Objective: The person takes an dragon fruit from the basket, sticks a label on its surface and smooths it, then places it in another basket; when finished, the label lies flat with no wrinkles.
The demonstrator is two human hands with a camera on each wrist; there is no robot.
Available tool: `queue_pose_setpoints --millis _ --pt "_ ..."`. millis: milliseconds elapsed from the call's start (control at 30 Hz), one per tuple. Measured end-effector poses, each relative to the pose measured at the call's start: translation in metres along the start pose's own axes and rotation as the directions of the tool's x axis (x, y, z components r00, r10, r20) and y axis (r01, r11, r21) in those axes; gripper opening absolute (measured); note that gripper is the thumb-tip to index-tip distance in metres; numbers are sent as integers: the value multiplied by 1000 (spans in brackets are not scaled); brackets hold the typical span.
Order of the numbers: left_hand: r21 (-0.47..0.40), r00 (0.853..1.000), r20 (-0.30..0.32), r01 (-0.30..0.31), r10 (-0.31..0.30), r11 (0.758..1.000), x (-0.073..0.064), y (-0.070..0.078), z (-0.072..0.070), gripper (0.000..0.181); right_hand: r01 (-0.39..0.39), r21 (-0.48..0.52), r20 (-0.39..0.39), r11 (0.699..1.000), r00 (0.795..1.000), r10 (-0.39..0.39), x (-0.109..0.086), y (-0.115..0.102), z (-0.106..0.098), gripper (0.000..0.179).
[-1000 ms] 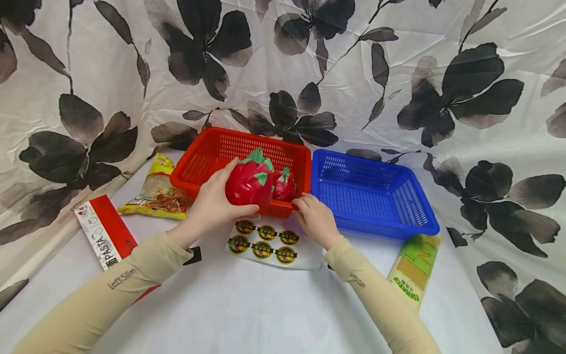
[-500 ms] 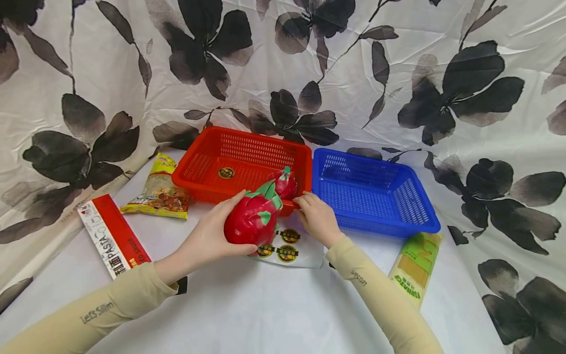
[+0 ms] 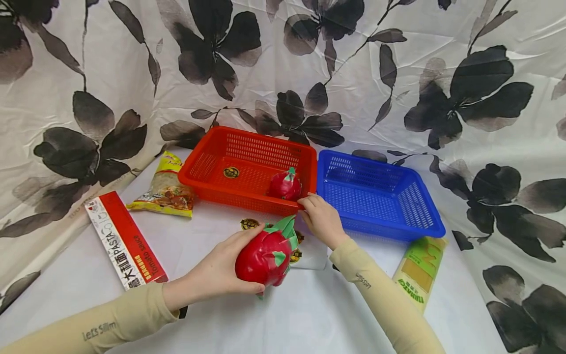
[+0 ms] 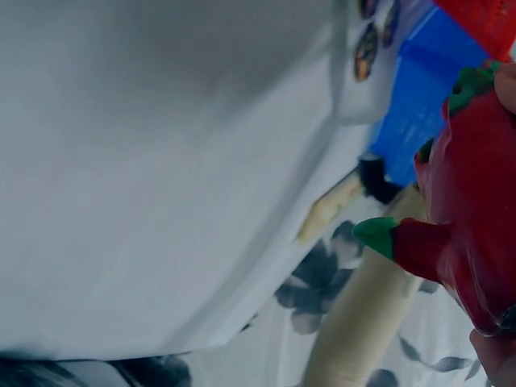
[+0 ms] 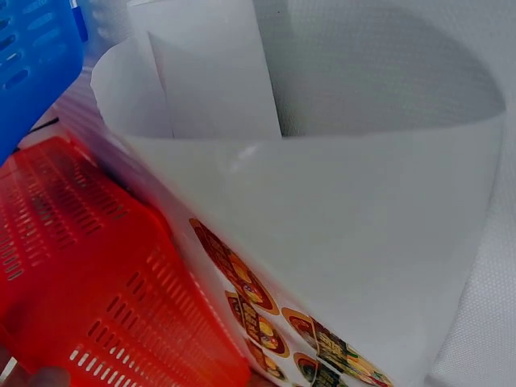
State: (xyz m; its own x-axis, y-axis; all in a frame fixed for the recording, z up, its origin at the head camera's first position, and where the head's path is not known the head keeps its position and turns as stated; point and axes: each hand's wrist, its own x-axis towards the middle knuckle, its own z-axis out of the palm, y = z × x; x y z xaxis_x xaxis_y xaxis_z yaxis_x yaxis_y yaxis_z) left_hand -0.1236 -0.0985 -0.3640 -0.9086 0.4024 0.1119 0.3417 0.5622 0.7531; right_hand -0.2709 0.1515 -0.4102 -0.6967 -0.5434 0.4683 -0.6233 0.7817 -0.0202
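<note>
My left hand (image 3: 216, 275) grips a large red dragon fruit (image 3: 265, 255) with green leaf tips, held in front of the red basket (image 3: 230, 196). In the left wrist view this dragon fruit (image 4: 480, 185) fills the right edge, with part of the fingers beside it. Inside the red basket, near its front right corner, sits a second dragon fruit (image 3: 283, 187). The fingers of my right hand (image 3: 325, 221) are curled on the basket's rim at that corner. Partly hidden behind the held fruit lies a sheet of round stickers (image 3: 314, 260); the right wrist view shows the sheet (image 5: 355, 218) curling up.
A round sticker (image 3: 231, 172) is on the red basket's floor. Right beside that basket stands a blue basket (image 3: 380, 228). A yellow food bag (image 3: 170, 189) and a red and white pasta box (image 3: 126, 241) lie at left, a green and yellow noodle pack (image 3: 420, 270) at right.
My left hand has carried the large dragon fruit out from over the red basket, toward me and slightly right. The basket sticker and second fruit now show fully. My right hand stays at the rim.
</note>
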Motion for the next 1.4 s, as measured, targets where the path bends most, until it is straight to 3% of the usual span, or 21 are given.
queue_pose_setpoints --millis 233,500,833,1400 --pt "-4 997 71 -13 13 1000 -12 -4 18 98 -10 -8 5 1000 1000 10 -1 -1 0 25" --pt "-50 988 146 -42 49 998 -15 -7 32 96 -5 -7 -6 1000 1000 5 0 -1 -1 25" --pt "-143 960 275 -21 60 990 -16 -13 52 94 5 -4 -18 1000 1000 -5 -1 -1 -1 23" --pt "-177 953 301 17 37 984 -19 -28 68 94 2 -3 -5 1000 1000 -2 0 0 -1 24"
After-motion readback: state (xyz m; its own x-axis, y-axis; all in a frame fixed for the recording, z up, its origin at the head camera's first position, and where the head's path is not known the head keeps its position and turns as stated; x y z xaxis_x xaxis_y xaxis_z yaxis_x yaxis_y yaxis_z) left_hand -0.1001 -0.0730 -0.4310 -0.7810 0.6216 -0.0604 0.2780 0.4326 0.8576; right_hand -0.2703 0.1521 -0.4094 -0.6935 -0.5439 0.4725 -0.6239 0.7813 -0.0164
